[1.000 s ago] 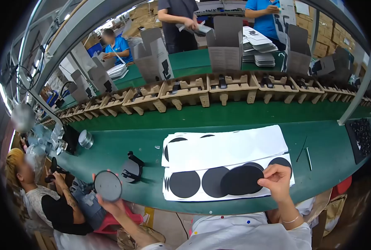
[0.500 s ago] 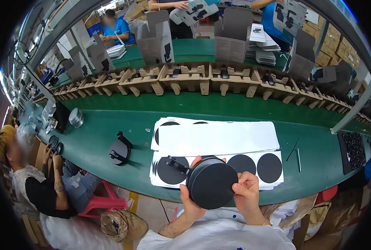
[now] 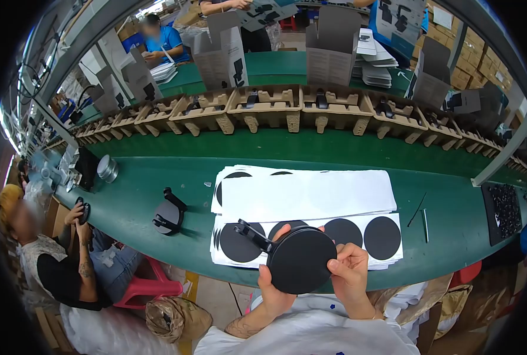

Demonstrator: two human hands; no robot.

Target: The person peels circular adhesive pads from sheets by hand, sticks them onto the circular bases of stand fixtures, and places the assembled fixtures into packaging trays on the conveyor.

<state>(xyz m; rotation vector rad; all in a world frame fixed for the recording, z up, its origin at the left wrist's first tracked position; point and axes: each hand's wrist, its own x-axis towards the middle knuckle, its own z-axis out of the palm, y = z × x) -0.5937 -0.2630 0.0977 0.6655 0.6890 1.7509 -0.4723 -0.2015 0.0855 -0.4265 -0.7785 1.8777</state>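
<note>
A round black device with a hinged arm on its left side is held up in front of my body. My left hand is wrapped round its left and lower edge, with fingertips showing above it. At the right edge my right hand pinches the rim of the black disc that covers its face. Behind both hands lie white sheets with black round stickers. A second round device with an arm rests on the green table to the left.
Brown molded trays stand in a row behind the green table. Silver discs sit at the left, a screwdriver and a tray of small black parts at the right. A co-worker sits at the left; others work across the table.
The black disc has come off the sheets and onto the device, which my left hand has brought over from the left and turned. Over the last half second the disc has come to line up with it.
</note>
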